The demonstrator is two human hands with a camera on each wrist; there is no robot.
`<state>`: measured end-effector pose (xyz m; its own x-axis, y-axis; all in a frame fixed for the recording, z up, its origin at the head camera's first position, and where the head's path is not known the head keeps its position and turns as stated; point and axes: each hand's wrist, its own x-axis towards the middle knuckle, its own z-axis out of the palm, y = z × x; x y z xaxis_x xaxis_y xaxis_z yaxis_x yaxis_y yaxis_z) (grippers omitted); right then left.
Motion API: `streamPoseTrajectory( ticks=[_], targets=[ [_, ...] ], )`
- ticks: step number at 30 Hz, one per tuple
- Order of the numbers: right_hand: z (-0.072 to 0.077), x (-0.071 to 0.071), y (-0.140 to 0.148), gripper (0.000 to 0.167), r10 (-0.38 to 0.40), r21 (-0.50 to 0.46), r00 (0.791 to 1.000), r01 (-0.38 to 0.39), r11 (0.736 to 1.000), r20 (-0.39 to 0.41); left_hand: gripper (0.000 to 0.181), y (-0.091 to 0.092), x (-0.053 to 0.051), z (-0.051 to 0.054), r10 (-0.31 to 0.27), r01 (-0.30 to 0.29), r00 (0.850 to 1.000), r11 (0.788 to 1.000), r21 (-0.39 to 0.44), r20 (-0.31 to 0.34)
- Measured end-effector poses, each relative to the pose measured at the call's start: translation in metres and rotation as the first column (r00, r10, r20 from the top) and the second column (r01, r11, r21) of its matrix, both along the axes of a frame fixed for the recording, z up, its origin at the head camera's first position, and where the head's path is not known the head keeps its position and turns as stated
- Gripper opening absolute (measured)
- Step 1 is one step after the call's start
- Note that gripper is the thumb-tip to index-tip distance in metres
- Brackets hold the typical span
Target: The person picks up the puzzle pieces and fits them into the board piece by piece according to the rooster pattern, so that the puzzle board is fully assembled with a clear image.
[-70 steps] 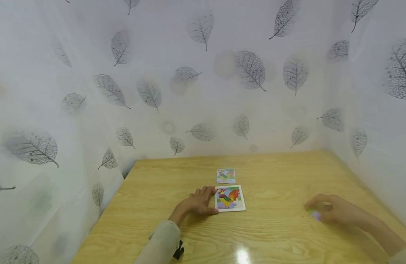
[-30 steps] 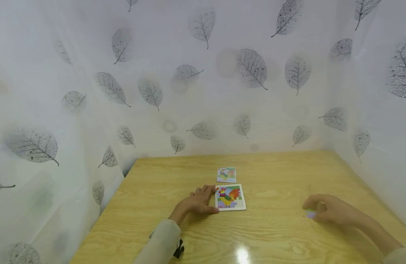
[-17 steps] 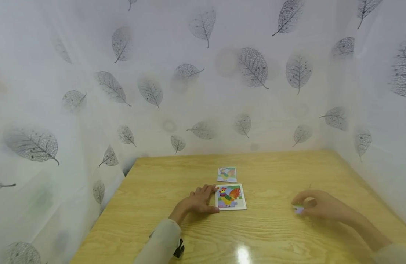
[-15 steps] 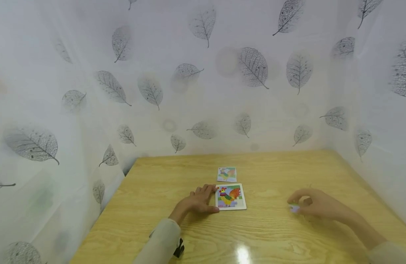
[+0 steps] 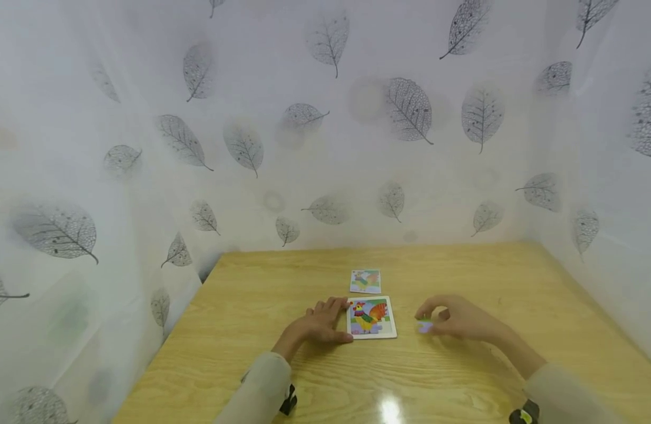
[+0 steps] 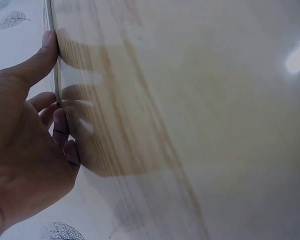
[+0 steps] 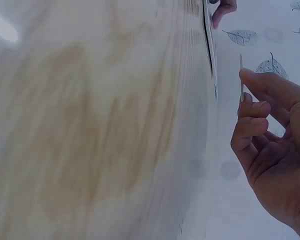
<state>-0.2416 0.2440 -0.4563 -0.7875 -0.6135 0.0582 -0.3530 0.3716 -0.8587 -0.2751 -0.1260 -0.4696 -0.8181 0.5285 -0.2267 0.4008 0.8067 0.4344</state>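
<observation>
A white-framed jigsaw puzzle point(image 5: 371, 318) with a colourful rooster lies flat on the table; a pale bare patch shows at its lower right. My left hand point(image 5: 321, 323) rests along the puzzle's left edge, thumb at the near corner and fingertips at the far one. To the right of the puzzle, my right hand point(image 5: 458, 318) pinches a small green and lilac puzzle piece point(image 5: 424, 325) between thumb and fingers. The right wrist view has that piece point(image 7: 241, 80) edge-on, apart from the puzzle. Just behind the puzzle lies a card point(image 5: 365, 281) with the same rooster picture.
The wooden table point(image 5: 463, 271) carries a bright light reflection near the front. Pale leaf-printed curtains point(image 5: 325, 147) stand at the back and both sides. A dark strap item point(image 5: 288, 400) is at the left sleeve, another point(image 5: 524, 413) at the right.
My right hand has come leftwards across the table with the puzzle piece, from the far right to near the puzzle. My left hand has stayed at the puzzle's left edge.
</observation>
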Motion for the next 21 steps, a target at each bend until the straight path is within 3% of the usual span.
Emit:
streamPoseTrajectory(
  ticks=[7,14,21],
  targets=[
    [-0.005,-0.013,-0.028,0.032,-0.019,-0.001,1.0,0.019,1.0,0.018,0.084,-0.001,-0.001,-0.001,-0.012,0.012,1.0,1.0,0.003,-0.003],
    [-0.012,-0.021,-0.058,0.024,-0.019,0.022,0.998,0.021,1.0,-0.054,0.086,-0.001,-0.001,-0.002,-0.007,0.007,1.0,1.0,0.003,-0.001],
    [-0.014,-0.023,-0.078,0.021,-0.031,0.085,0.995,0.04,0.996,-0.097,0.085,-0.001,-0.007,-0.013,0.0,0.0,1.0,1.0,-0.001,-0.006]
  ],
)
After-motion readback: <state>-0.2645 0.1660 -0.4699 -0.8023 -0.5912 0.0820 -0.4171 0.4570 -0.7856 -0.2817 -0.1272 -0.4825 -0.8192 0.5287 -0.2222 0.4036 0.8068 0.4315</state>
